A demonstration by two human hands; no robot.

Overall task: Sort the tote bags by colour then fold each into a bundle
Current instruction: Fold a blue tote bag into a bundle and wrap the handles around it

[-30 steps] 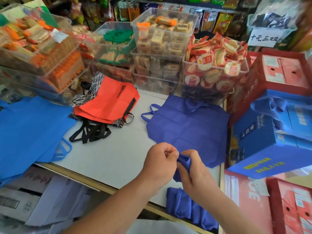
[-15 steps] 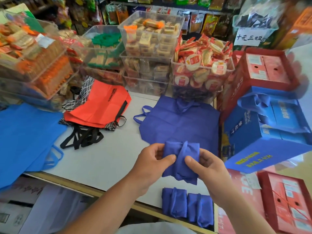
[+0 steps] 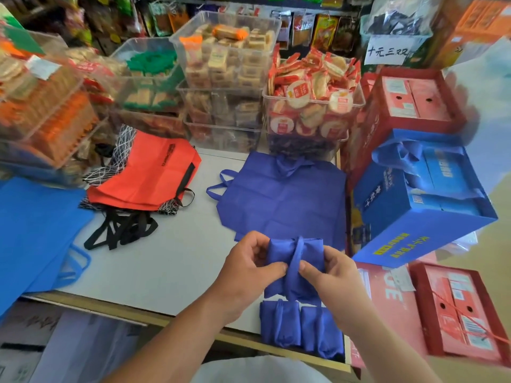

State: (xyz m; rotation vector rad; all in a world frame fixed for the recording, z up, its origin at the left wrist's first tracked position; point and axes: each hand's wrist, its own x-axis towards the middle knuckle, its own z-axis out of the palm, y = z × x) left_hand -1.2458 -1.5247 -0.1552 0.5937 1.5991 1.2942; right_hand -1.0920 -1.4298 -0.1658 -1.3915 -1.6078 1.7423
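Observation:
I hold a folded dark blue tote bundle (image 3: 296,266) above the white table (image 3: 166,266), a strap wrapped round its middle. My left hand (image 3: 246,269) pinches its left side and my right hand (image 3: 329,275) pinches its right side, thumbs near the strap. Two finished dark blue bundles (image 3: 301,327) lie side by side at the table's front edge. A flat dark blue tote (image 3: 282,200) lies behind my hands. Red totes (image 3: 149,175) with black handles sit on a black-and-white patterned tote at centre left. Light blue totes (image 3: 36,230) drape over the table's left end.
Clear plastic bins of packaged snacks (image 3: 226,67) line the table's back edge. Blue gift boxes (image 3: 420,200) and red gift boxes (image 3: 406,106) are stacked at the right. More red boxes (image 3: 456,310) lie lower right. Cardboard (image 3: 55,344) sits below the table's front edge.
The bundle went from a small bunched wad between my fists to a spread, strap-wrapped packet. My hands moved apart to its two sides. The view shifted slightly.

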